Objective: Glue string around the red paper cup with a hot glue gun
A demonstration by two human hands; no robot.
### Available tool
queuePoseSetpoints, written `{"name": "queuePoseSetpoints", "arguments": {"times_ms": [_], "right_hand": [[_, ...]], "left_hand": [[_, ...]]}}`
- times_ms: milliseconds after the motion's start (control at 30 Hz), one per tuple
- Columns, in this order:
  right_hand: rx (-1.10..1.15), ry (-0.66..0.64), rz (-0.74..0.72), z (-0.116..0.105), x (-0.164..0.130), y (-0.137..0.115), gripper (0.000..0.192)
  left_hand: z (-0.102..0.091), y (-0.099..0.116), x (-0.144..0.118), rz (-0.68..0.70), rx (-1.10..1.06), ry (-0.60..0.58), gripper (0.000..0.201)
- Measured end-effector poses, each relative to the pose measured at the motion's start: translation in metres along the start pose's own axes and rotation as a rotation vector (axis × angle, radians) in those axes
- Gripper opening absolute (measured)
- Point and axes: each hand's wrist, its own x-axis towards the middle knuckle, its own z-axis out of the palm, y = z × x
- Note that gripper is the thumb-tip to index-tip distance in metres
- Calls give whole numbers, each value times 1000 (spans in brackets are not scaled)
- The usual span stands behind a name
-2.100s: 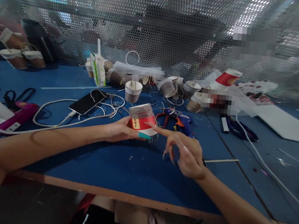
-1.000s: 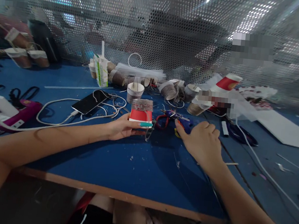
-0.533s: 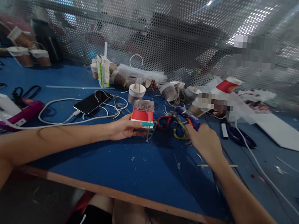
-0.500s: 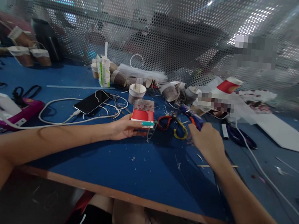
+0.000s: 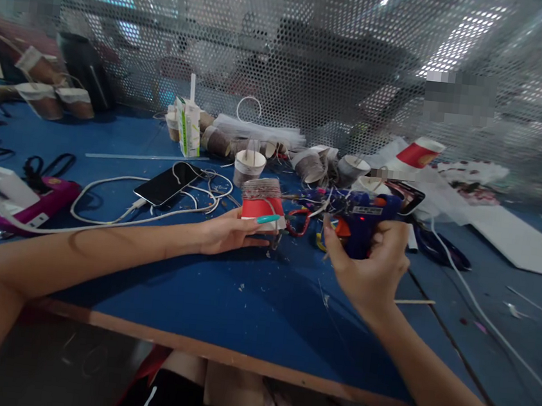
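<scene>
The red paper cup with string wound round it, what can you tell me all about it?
The red paper cup with string stands upside down on the blue table. Its upper half is wound in grey-brown string; the lower half shows bare red paper with a white rim at the bottom. The left hand grips it from the side, thumb with a teal nail across the front. A loose thread dangles beside it. The right hand holds a blue glue gun nearby, not touching.

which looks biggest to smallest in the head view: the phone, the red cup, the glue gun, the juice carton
1. glue gun, in the right hand
2. phone
3. red cup, in the left hand, and juice carton: too alike, and the carton lies farther off.
</scene>
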Motion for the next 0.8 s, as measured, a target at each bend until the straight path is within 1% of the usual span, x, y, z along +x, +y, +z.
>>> {"name": "queuePoseSetpoints", "arguments": {"times_ms": [133, 333, 600, 700, 800], "right_hand": [[-4, -25, -28, 3, -4, -1, 38], [33, -48, -55, 4, -5, -3, 36], [17, -52, -70, 4, -5, -4, 35], [8, -52, -74, 3, -5, -5, 34], [5, -42, -89, 2, -4, -4, 34]], "left_hand": [[-2, -1, 1, 10, 25, -35, 62], [-6, -1, 2, 10, 23, -64, 57], [-2, -1, 1, 31, 21, -28, 61], [-2, -1, 1, 37, 13, -24, 59], [-1, 0, 1, 21, -12, 12, 56]]}}
